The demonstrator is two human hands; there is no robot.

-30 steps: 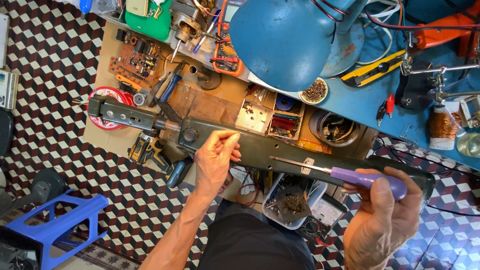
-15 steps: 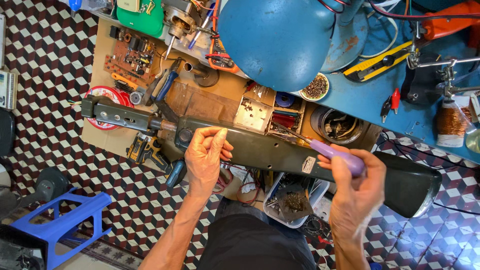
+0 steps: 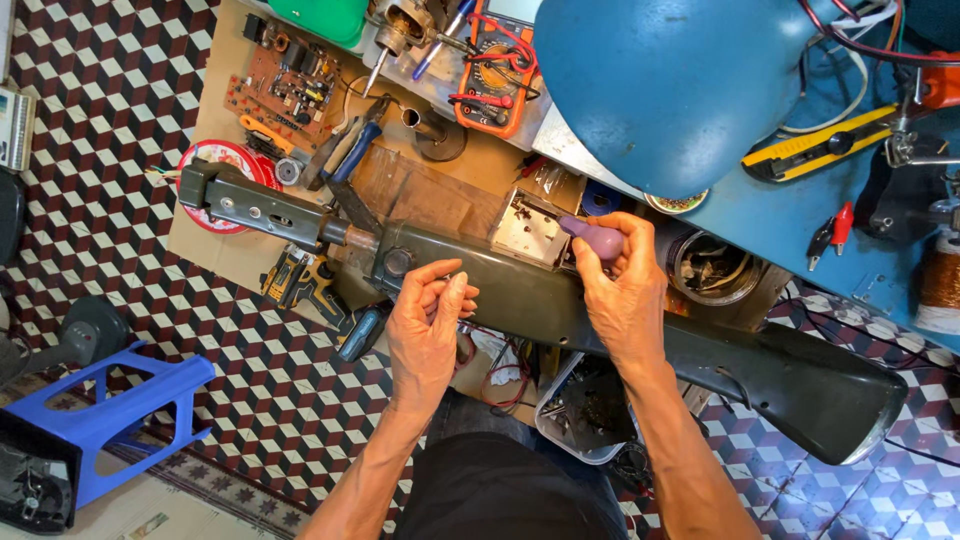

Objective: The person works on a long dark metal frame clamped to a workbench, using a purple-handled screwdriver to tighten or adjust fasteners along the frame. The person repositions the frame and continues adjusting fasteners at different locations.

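A long dark olive metal lamp housing [image 3: 520,290] lies across my lap and the workbench, its wide hood end [image 3: 830,395] at the lower right and its bracket end [image 3: 225,195] at the left. My left hand [image 3: 428,330] rests on the housing's middle, fingers pinched together at something too small to make out. My right hand [image 3: 622,285] grips a purple-handled screwdriver [image 3: 592,236], its tip pointing left toward a small parts box [image 3: 525,228] behind the housing.
A blue lamp shade [image 3: 670,90] hangs over the bench. On the bench lie a circuit board [image 3: 285,90], an orange multimeter [image 3: 490,75], a yellow utility knife [image 3: 815,145] and a red tape roll [image 3: 215,165]. A blue stool [image 3: 120,410] stands on the chequered floor at the left.
My right hand carried the screwdriver from the housing's right end leftward to the parts box. My left hand stayed on the housing's middle and drew its fingers together.
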